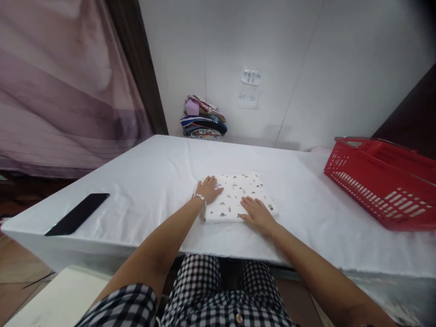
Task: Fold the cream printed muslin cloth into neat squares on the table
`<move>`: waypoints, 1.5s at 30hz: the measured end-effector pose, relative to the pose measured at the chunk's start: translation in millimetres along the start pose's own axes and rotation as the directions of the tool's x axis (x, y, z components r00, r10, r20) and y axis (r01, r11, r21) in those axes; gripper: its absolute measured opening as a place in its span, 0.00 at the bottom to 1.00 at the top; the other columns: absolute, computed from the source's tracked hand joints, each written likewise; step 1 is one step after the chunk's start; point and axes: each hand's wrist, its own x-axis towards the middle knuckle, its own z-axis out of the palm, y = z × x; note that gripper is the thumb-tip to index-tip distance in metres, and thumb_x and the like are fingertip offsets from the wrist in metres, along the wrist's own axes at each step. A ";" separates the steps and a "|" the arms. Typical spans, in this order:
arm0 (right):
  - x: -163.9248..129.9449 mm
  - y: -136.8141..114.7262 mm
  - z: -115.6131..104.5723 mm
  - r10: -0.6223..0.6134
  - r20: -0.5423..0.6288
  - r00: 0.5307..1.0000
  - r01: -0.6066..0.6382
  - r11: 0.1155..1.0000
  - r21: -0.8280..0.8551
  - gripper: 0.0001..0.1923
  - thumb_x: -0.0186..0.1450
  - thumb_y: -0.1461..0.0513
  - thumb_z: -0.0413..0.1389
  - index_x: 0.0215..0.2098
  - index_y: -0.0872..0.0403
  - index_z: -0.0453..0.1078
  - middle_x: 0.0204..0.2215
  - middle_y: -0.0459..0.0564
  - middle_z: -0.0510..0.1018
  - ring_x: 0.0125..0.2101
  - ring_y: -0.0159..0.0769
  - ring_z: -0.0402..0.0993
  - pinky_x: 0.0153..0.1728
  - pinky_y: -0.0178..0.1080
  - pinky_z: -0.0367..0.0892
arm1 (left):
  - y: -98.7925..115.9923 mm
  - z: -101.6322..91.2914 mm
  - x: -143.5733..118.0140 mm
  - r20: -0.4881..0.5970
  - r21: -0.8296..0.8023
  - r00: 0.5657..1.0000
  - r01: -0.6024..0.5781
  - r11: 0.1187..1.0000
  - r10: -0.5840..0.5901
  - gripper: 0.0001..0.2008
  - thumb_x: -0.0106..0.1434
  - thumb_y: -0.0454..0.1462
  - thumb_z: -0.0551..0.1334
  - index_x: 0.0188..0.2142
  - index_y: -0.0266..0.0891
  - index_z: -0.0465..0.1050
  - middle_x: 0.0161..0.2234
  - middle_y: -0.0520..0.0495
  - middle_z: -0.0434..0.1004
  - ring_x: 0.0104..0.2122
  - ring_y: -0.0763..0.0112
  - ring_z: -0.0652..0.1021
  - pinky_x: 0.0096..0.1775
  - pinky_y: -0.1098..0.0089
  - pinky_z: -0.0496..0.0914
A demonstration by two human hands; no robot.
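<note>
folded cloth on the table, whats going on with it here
A person presses both palms flat on a small folded printed cloth lying on the white-covered table. The left hand rests on its left edge, the right hand on its near right corner. A red basket stands to the right, a dark phone to the left, and a stack of folded clothes by the wall.

Folded cloth (pixel 238 197) mid-table (pixel 153 177) — phone (pixel 77 213) left, basket (pixel 381 181) right, clothes pile (pixel 203 119) behind.
</note>
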 end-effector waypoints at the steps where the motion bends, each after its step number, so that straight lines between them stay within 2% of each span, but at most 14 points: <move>1: 2.1 7.9 -3.7 0.010 -0.012 1.000 -0.010 1.000 0.019 0.26 0.69 0.50 0.42 0.60 0.50 0.60 0.62 0.52 0.59 0.63 0.42 0.50 0.61 0.50 0.46 | -0.8 1.9 1.5 -0.002 -0.005 1.000 0.006 1.000 -0.006 0.29 0.66 0.51 0.45 0.62 0.40 0.54 0.66 0.44 0.47 0.65 0.57 0.49 0.60 0.48 0.48; 5: 27.0 45.9 -22.1 0.109 -0.123 0.986 -0.099 0.992 0.083 0.17 0.69 0.60 0.43 0.50 0.50 0.70 0.53 0.50 0.72 0.56 0.39 0.64 0.55 0.44 0.58 | -2.1 3.7 1.5 -0.127 0.021 0.992 -0.024 0.999 0.026 0.24 0.67 0.48 0.46 0.57 0.41 0.62 0.63 0.43 0.56 0.62 0.56 0.56 0.59 0.45 0.48; 9: 69.9 75.8 -37.6 0.313 -0.225 0.923 -0.306 0.950 0.064 0.17 0.67 0.65 0.45 0.49 0.53 0.71 0.52 0.50 0.73 0.53 0.37 0.66 0.55 0.39 0.58 | -2.3 -1.3 9.4 -0.251 0.074 0.963 -0.086 0.993 0.102 0.16 0.67 0.40 0.49 0.50 0.40 0.68 0.54 0.41 0.69 0.55 0.57 0.66 0.59 0.46 0.49; 12: 98.9 87.1 -44.6 0.338 -0.193 0.921 -0.353 0.934 -0.048 0.17 0.67 0.66 0.45 0.49 0.54 0.71 0.51 0.52 0.74 0.51 0.38 0.68 0.52 0.37 0.60 | -3.4 -1.1 20.7 -0.265 0.102 0.954 -0.118 0.988 0.141 0.15 0.66 0.35 0.49 0.49 0.41 0.68 0.52 0.42 0.71 0.53 0.59 0.68 0.58 0.49 0.51; 16: 119.9 95.0 -46.8 0.272 -0.099 0.957 -0.286 0.941 -0.179 0.14 0.66 0.67 0.46 0.41 0.56 0.74 0.44 0.55 0.76 0.48 0.40 0.69 0.47 0.36 0.62 | -7.6 2.8 32.2 -0.271 0.146 0.944 -0.155 0.977 0.190 0.15 0.66 0.33 0.49 0.48 0.41 0.69 0.47 0.42 0.73 0.49 0.59 0.70 0.55 0.52 0.55; 18: 124.2 98.5 -46.6 0.237 -0.074 0.969 -0.247 0.950 -0.190 0.12 0.65 0.67 0.49 0.38 0.56 0.74 0.43 0.55 0.76 0.48 0.40 0.67 0.47 0.36 0.61 | -9.4 2.2 35.7 -0.267 0.177 0.936 -0.187 0.966 0.230 0.14 0.65 0.32 0.50 0.46 0.39 0.69 0.45 0.41 0.73 0.47 0.58 0.70 0.53 0.54 0.58; 21: 126.9 104.1 -46.2 0.174 -0.056 0.983 -0.182 0.961 -0.210 0.11 0.65 0.67 0.50 0.39 0.55 0.74 0.43 0.55 0.75 0.49 0.39 0.65 0.48 0.36 0.59 | -9.3 -2.5 39.3 -0.238 0.181 0.939 -0.208 0.961 0.248 0.13 0.63 0.32 0.52 0.45 0.39 0.70 0.43 0.40 0.72 0.45 0.57 0.70 0.49 0.57 0.61; 28: 123.9 110.8 -43.1 0.113 -0.107 0.988 -0.130 0.977 -0.171 0.11 0.64 0.67 0.50 0.41 0.56 0.72 0.42 0.54 0.73 0.46 0.40 0.63 0.48 0.38 0.58 | -5.5 -10.1 42.0 -0.172 0.044 0.970 -0.168 0.985 0.173 0.10 0.64 0.34 0.52 0.38 0.40 0.71 0.41 0.40 0.72 0.45 0.57 0.70 0.46 0.59 0.63; 31: 121.7 110.9 -41.7 0.100 -0.124 0.987 -0.121 0.978 -0.173 0.10 0.65 0.65 0.50 0.42 0.56 0.71 0.42 0.55 0.73 0.46 0.41 0.63 0.49 0.40 0.57 | -8.4 -8.6 43.1 -0.181 -0.032 0.974 -0.145 0.989 0.137 0.08 0.64 0.35 0.52 0.36 0.40 0.70 0.39 0.42 0.71 0.44 0.60 0.70 0.46 0.61 0.64; 37: 122.3 112.1 -41.8 0.090 -0.098 0.991 -0.106 0.980 -0.167 0.09 0.65 0.66 0.50 0.39 0.56 0.72 0.40 0.53 0.74 0.44 0.40 0.64 0.46 0.38 0.57 | -16.4 -1.7 48.9 -0.247 -0.151 0.964 -0.142 0.978 0.102 0.05 0.63 0.35 0.53 0.33 0.40 0.67 0.38 0.44 0.71 0.41 0.63 0.70 0.44 0.65 0.66; 41: 125.0 114.4 -42.4 0.095 -0.084 0.992 -0.107 0.984 -0.144 0.06 0.64 0.65 0.52 0.33 0.55 0.72 0.38 0.52 0.74 0.43 0.39 0.64 0.45 0.38 0.57 | -19.0 2.1 51.1 -0.269 -0.178 0.958 -0.153 0.972 0.102 0.05 0.63 0.35 0.53 0.33 0.40 0.66 0.37 0.45 0.71 0.41 0.64 0.70 0.45 0.65 0.66; 45: 130.5 117.5 -37.8 0.166 -0.171 0.971 -0.167 0.986 0.009 0.06 0.64 0.66 0.50 0.35 0.55 0.69 0.41 0.52 0.74 0.45 0.37 0.65 0.46 0.37 0.58 | -18.0 2.2 50.2 -0.273 -0.189 0.959 -0.132 0.973 0.077 0.05 0.63 0.35 0.53 0.33 0.40 0.67 0.38 0.45 0.71 0.42 0.64 0.70 0.45 0.65 0.66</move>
